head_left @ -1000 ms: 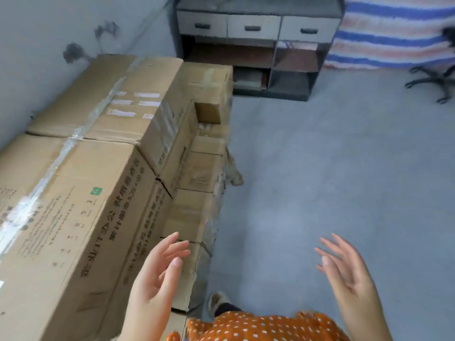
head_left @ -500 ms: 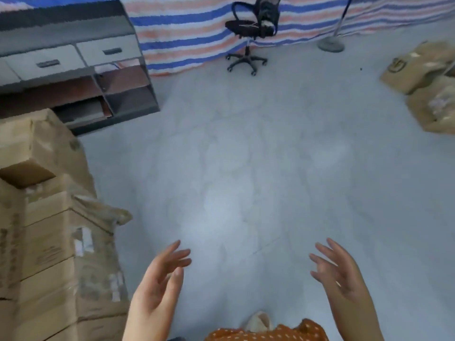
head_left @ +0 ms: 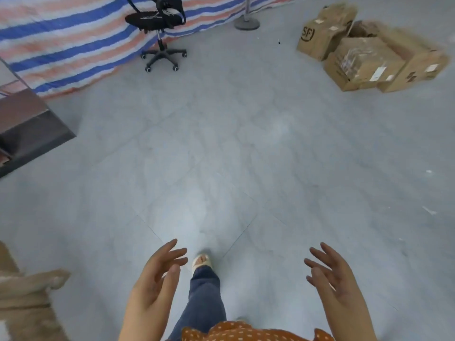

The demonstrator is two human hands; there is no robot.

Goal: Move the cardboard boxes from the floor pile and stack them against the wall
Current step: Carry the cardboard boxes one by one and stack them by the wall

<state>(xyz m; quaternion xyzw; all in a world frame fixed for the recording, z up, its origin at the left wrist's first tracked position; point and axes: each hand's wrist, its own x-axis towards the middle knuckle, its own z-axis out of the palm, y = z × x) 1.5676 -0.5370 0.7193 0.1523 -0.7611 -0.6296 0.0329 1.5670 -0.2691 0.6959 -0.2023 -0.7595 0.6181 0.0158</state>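
Observation:
A pile of brown cardboard boxes (head_left: 364,57) lies on the grey floor at the top right; one (head_left: 317,38) carries an "SF" mark. A corner of the stacked boxes (head_left: 27,296) shows at the bottom left edge. My left hand (head_left: 157,279) and my right hand (head_left: 330,276) hover low in the view with fingers spread and palms facing each other, holding nothing. Both are far from the floor pile.
A black office chair (head_left: 160,23) stands at the top centre before a striped blue, red and white tarp (head_left: 61,40). A round stand base (head_left: 246,23) sits beside it. A dark cabinet corner (head_left: 29,129) juts in at left. My leg and shoe (head_left: 202,262) step forward.
The view has swung right, away from the stacked boxes by the wall and toward the floor pile. Both hands stay empty and spread, and a foot has stepped forward.

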